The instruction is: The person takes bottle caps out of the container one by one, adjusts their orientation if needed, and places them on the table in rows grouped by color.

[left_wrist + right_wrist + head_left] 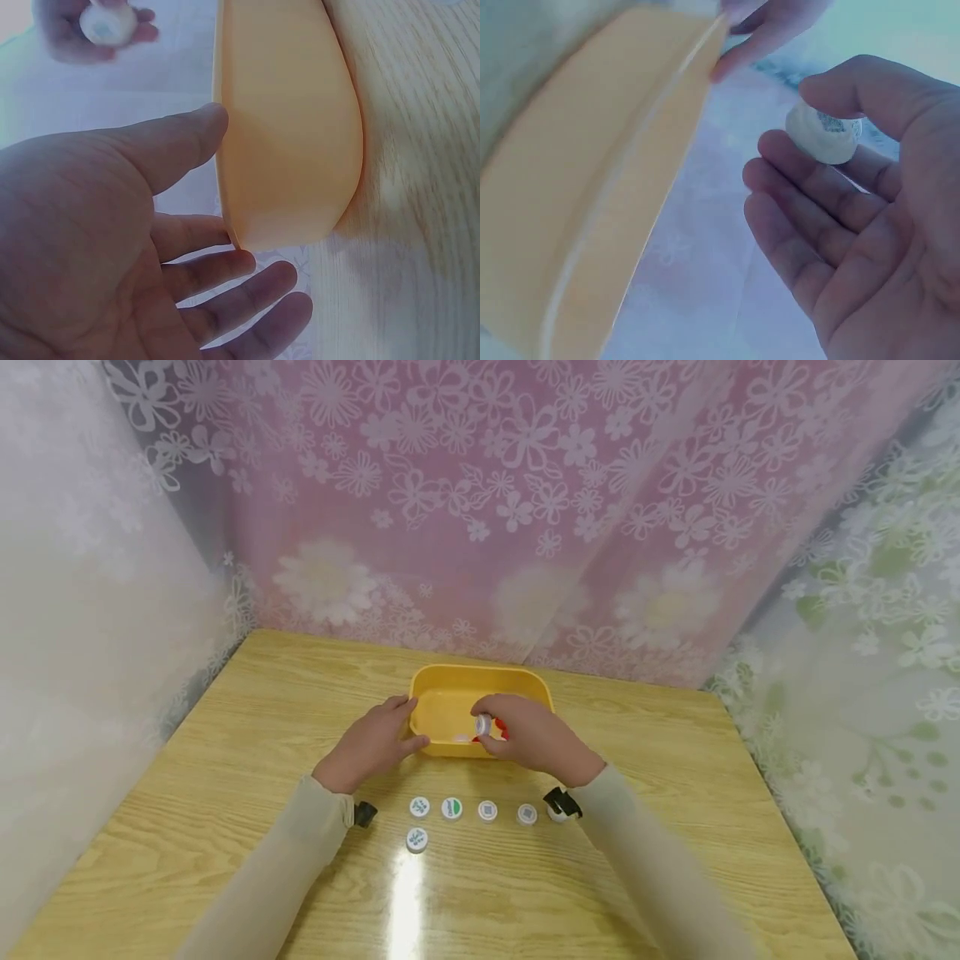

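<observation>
A yellow plastic basin (450, 749) stands on the wooden table. My left hand (375, 739) holds its left end, thumb at the near corner and fingertips along the rim; the left wrist view shows the thumb against the wall (289, 135). Above the basin's right part, my right hand (536, 737) pinches a white bottle cap (483, 725) between thumb and fingers. Gray print shows on this cap (825, 135) in the right wrist view, where the other fingers are loosely bent. Red pieces (502, 727) lie inside the basin, partly hidden by the right hand.
In front of the basin several white caps lie in a row, among them a green-and-white one (452, 808) and one with a gray square (487, 811). Another cap (417, 840) sits nearer me. The right wrist strap (562, 802) partly covers the rightmost cap. Floral curtains (480, 510) surround the table.
</observation>
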### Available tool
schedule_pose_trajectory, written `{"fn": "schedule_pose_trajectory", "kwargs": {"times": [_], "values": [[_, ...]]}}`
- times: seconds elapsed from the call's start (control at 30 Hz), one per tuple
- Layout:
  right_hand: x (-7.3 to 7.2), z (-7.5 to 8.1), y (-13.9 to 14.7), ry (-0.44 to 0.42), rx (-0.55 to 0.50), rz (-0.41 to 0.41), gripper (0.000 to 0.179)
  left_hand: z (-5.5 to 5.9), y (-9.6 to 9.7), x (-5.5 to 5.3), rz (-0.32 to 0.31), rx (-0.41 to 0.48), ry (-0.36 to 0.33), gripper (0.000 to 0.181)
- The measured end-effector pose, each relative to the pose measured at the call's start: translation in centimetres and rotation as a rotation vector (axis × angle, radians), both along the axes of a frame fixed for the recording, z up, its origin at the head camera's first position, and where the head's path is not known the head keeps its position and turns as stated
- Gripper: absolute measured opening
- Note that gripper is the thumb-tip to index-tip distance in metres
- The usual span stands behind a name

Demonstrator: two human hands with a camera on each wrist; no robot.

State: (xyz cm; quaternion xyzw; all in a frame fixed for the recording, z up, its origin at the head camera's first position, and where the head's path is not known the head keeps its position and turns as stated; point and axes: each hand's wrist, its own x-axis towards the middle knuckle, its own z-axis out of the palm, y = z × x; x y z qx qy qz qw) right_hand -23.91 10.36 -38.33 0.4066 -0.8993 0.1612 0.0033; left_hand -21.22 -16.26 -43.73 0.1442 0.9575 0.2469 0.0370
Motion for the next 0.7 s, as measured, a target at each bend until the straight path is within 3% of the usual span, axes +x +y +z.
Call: {"fn": "schedule_pose_trajectory", "kwargs": {"times": [0.27,0.43,0.7], "values": [[4.9,-0.8,1.7,-0.071,-0.054,-0.007,0.031,0.0,0.1,0.1,0.001,-0.012,-0.001,0.078],[6.1,-1.6,2.1,-0.041,-0.043,-0.001,0.032,-0.2,0.1,0.1,-0.003,-0.009,-0.003,0.078],[7.5,-2.9,0.2,-0.002,0.060,0.111,0.025,-0.1,0.0,-0.2,-0.009,-0.003,0.019,0.078]]}}
